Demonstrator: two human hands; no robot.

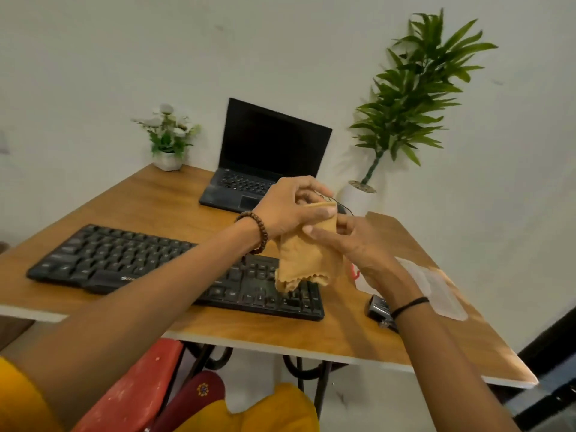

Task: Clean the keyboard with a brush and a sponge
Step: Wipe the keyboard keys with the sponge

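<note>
At mid-frame my left hand (290, 207) grips the top of a tan cloth (307, 260) with curled fingers while my right hand (355, 244) pinches its side, the cloth hanging above the right end of the keyboard (124, 260), which lies on the worktop (174, 198) at lower left.

Open desk (162, 198) — between keyboard (124, 257) and laptop (237, 187).
</note>
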